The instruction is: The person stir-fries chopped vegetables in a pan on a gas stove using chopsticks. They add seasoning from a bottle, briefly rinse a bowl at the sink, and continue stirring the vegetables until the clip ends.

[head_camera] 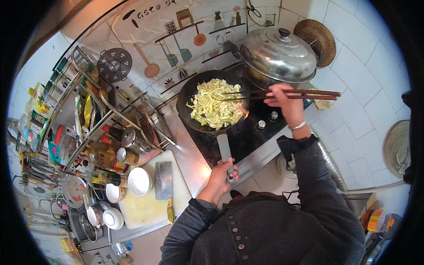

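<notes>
A dark frying pan (184, 112) sits on the left burner of a black gas stove (205, 145). Cut cauliflower (215, 102) fills the pan, and an orange flame (245, 111) shows at its right rim. My left hand (222, 175) grips the pan's grey handle (224, 145). In my right hand (281, 99) is a pair of long dark wooden chopsticks (318, 94). Their tips reach over the pan into the cauliflower; whether they pinch a piece I cannot tell.
A large lidded steel pot (278, 56) stands on the right burner. On the left, a cleaver (163, 180) and a white bowl (139, 181) rest on a cutting board (142, 212). Beyond them is a metal rack (89, 132) crowded with bottles and jars. Two control knobs (267, 120) face me.
</notes>
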The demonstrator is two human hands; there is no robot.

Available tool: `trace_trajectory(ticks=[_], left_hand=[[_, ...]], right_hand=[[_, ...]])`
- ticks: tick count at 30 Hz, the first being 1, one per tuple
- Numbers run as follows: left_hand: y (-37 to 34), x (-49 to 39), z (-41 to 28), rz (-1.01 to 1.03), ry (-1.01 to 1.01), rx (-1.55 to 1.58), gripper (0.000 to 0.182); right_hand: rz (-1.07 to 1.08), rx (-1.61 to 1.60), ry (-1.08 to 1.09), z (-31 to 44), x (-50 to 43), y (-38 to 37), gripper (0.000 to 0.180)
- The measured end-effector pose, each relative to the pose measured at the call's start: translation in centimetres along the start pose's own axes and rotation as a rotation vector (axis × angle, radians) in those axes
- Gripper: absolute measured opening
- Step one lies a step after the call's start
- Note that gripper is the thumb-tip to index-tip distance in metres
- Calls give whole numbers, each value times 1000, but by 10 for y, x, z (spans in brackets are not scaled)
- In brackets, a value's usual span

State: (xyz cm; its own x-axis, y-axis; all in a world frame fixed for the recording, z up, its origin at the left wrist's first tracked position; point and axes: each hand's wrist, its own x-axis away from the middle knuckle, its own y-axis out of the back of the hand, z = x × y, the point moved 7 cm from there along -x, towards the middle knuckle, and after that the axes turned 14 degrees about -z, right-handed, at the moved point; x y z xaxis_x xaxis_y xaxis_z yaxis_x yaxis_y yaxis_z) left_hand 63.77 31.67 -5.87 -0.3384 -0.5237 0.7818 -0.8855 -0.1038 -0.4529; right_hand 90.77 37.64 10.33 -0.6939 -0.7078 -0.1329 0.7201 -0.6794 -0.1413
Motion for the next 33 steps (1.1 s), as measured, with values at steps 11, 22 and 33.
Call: trace_trajectory(ticks=[11,22,33], left_hand=[[-2,4,-2,-11,2,-23,22],[-3,4,-2,-4,6,-36,21],[-2,6,0,-39,-18,-16,22]], right_hand=[[-72,-313,-309,-114,-47,-63,28],[413,-124,138,-26,47,-104,16],[66,-52,-66,-9,7,-39,16]])
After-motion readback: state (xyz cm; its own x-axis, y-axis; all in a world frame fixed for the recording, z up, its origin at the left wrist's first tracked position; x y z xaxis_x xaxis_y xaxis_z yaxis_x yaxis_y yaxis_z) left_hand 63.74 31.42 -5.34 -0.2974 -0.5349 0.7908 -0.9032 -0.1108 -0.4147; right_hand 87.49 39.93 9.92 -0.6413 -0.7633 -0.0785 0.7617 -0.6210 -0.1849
